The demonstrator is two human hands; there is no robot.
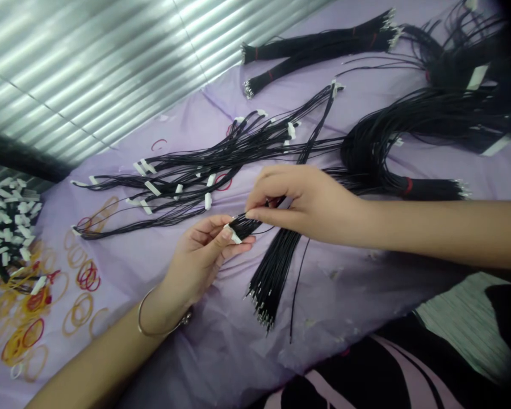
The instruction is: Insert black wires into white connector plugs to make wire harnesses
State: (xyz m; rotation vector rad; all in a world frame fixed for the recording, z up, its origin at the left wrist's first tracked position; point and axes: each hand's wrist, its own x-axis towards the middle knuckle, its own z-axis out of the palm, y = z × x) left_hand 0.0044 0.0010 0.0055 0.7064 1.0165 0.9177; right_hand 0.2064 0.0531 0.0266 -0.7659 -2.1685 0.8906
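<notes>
My left hand (204, 253) pinches a small white connector (234, 236) between thumb and fingers, with thin black wires running into it. My right hand (300, 201) is closed in a pinch on the black wires at the top of a loose bundle (272, 278) that hangs down over the purple cloth (344, 284), its metal-tipped ends fanned out below. The two hands almost touch at the connector. A thin bracelet circles my left wrist.
Finished wires with white connectors (187, 176) lie spread behind the hands. Tied black bundles (319, 48) and a big coil (409, 136) lie at the back right. Rubber bands (29, 329) and a pile of white connectors (6, 227) sit at left.
</notes>
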